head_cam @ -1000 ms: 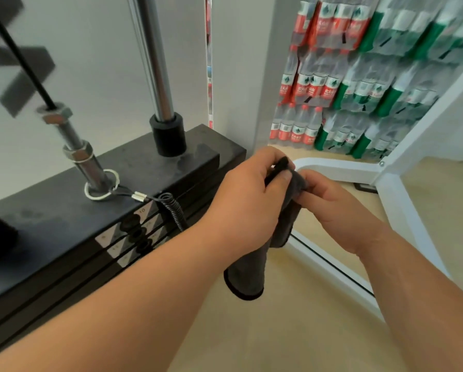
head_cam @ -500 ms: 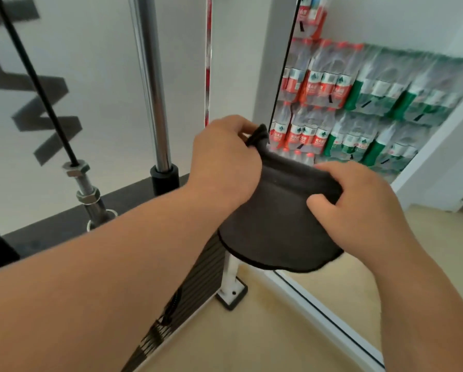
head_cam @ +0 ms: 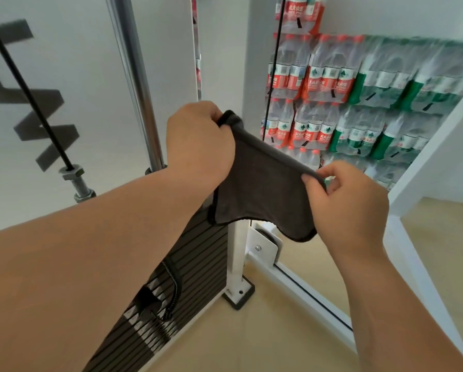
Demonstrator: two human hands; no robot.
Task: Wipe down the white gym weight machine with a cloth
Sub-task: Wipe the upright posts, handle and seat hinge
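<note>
A dark grey cloth (head_cam: 262, 189) hangs spread between my two hands, in the air in front of the machine. My left hand (head_cam: 198, 140) grips its upper left corner in a fist. My right hand (head_cam: 345, 200) pinches the upper right edge between thumb and fingers. Below the cloth stands the white weight machine: a white upright post (head_cam: 235, 259) with a foot plate, a white pulley bracket (head_cam: 262, 245) and a white base rail (head_cam: 305, 294) running right along the floor. My left forearm hides part of the black weight stack (head_cam: 171, 296).
A chrome guide rod (head_cam: 136, 84) and a black cable (head_cam: 29, 95) with a threaded end rise at the left before a white wall. Packs of bottled water (head_cam: 345, 103) are stacked at the back right. A white frame bar (head_cam: 434, 146) slants at the right over tan floor.
The cloth went from bunched between my hands to stretched wide; my right hand moved right and down along its edge. The view tilted, so more of the machine's post and base shows.
</note>
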